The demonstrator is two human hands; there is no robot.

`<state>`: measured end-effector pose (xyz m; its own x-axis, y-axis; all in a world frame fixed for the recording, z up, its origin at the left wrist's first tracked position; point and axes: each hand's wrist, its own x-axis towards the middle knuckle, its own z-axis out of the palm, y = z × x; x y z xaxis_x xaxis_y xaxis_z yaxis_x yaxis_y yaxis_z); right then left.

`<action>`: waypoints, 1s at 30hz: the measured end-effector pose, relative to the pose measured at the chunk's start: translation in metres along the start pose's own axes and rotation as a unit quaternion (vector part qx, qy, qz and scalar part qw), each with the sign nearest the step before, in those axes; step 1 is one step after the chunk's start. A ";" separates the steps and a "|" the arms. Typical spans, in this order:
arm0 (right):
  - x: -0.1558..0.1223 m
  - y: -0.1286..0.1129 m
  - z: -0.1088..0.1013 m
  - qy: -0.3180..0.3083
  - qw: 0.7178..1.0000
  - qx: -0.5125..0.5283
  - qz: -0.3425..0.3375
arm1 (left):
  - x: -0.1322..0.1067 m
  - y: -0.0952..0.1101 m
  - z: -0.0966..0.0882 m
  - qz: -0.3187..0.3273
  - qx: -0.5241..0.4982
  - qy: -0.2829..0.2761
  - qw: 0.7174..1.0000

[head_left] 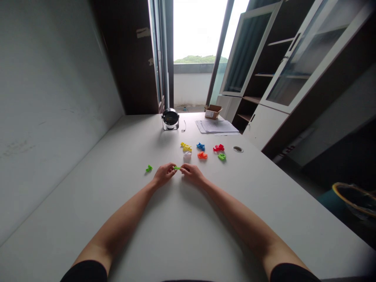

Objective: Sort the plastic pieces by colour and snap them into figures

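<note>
A small light-green piece, too small to name more exactly, is pinched between my two hands above the white table. My left hand grips its left end, and my right hand closes on its right end. To the left of my left hand lies a small green piece. Beyond my hands sit little piles of coloured pieces: yellow, white, blue, orange, red and green.
At the table's far end stand a round black-and-silver device on a bracket and an open cardboard box. Papers lie in front of the box. A cable hole is at the right. A wall borders the left side.
</note>
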<state>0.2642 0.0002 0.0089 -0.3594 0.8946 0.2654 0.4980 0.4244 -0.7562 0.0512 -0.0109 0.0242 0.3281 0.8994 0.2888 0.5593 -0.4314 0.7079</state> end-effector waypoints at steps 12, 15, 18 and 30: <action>-0.001 -0.002 0.001 -0.004 1.000 0.007 -0.010 | -0.001 0.002 -0.001 -0.005 0.044 -0.006 0.999; -0.001 -0.003 0.001 -0.006 1.000 0.004 -0.012 | -0.001 0.003 -0.002 -0.008 0.049 -0.013 0.999; -0.001 -0.003 0.001 -0.005 1.000 0.001 -0.006 | -0.001 0.004 -0.002 -0.012 0.056 -0.015 0.998; -0.001 -0.004 0.000 -0.006 1.000 0.000 0.003 | -0.001 0.004 -0.001 0.007 0.005 -0.016 1.000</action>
<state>0.2626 -0.0022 0.0118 -0.3666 0.8953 0.2533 0.5009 0.4193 -0.7572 0.0518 -0.0136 0.0274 0.3603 0.8908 0.2770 0.5615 -0.4442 0.6981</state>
